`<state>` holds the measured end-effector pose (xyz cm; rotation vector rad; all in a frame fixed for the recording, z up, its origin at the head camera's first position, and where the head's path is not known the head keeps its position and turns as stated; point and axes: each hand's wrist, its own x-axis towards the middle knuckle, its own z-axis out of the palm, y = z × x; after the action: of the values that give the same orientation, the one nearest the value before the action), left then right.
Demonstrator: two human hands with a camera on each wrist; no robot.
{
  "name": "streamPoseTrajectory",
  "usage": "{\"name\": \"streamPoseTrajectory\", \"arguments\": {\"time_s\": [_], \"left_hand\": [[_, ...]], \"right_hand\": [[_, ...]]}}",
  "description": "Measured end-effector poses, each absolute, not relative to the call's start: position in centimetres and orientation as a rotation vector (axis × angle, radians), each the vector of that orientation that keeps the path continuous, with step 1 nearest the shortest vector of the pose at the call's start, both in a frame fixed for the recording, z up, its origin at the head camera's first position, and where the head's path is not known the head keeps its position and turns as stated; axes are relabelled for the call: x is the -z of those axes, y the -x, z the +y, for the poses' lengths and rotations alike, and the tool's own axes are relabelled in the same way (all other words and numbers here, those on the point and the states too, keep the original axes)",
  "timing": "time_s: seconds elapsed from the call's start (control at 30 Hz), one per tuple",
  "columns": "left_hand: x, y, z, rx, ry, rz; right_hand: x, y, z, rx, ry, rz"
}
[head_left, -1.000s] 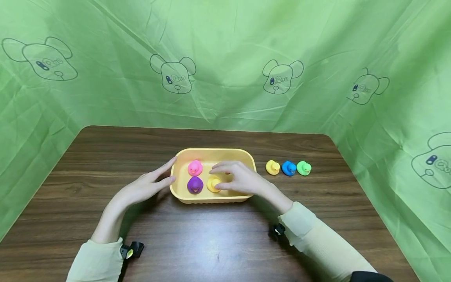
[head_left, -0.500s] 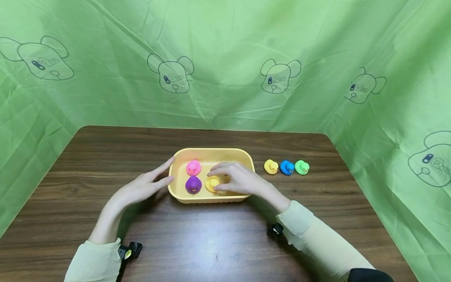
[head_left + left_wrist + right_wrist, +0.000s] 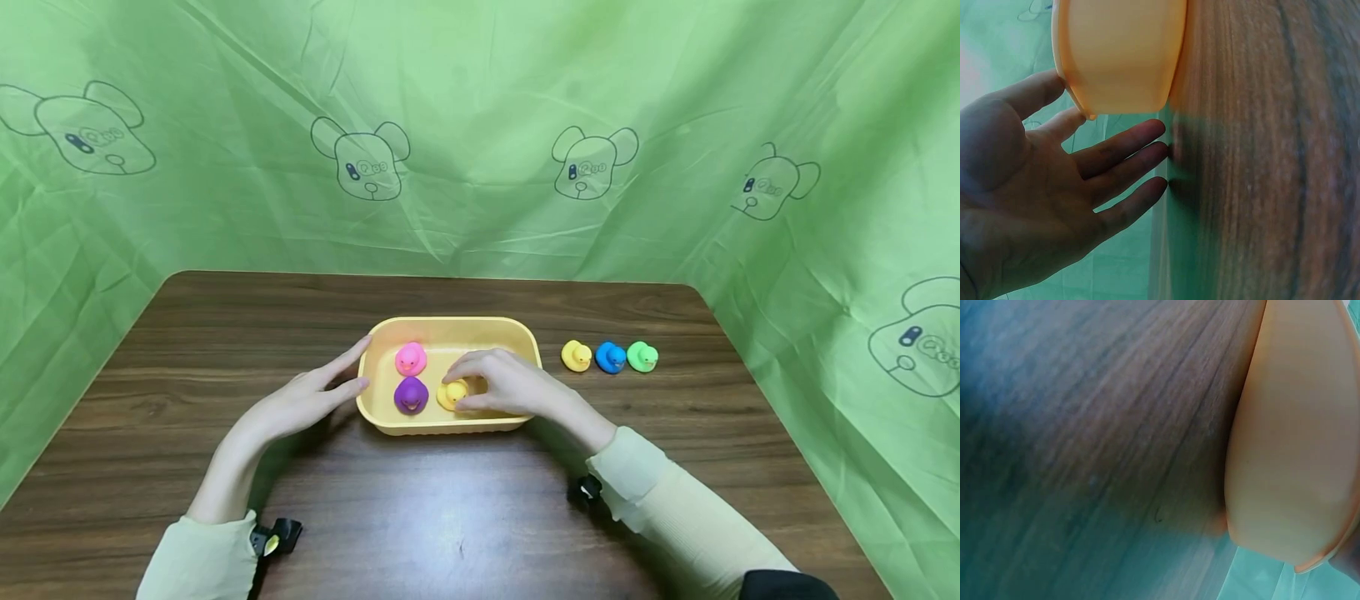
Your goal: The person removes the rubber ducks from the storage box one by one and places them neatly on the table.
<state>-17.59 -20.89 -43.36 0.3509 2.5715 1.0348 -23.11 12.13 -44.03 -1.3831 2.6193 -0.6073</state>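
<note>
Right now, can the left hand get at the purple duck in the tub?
Probably yes. The left hand rests open against the tub wall on its left end, and the purple duck sits just inside that wall, uncovered. The right hand is on the yellow duck beside it, close but not across the path.

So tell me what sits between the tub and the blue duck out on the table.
In the head view, one yellow duck stands between the tub and the blue duck.

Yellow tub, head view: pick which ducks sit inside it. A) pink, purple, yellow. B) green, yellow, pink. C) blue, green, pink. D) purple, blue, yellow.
A: the yellow tub holds the pink duck, purple duck and a yellow duck under the right hand.
</note>
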Motion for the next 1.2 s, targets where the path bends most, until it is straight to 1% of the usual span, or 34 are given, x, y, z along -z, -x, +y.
{"name": "streamPoseTrajectory", "arguments": {"time_s": [0.2, 0.47, 1.2], "left_hand": [[43.3, 17.6, -20.8, -1.049, -0.362, 2.572], [43.3, 17.5, -20.8, -1.053, -0.359, 2.575], [43.4, 17.7, -20.9, -1.05, -0.35, 2.564]], "right_hand": [[44.0, 23.2, 12.2, 0.716, 1.384, 2.595], [43.8, 23.1, 12.4, 0.882, 1.269, 2.619], [42.0, 23.1, 13.1, 1.055, 1.187, 2.669]]}}
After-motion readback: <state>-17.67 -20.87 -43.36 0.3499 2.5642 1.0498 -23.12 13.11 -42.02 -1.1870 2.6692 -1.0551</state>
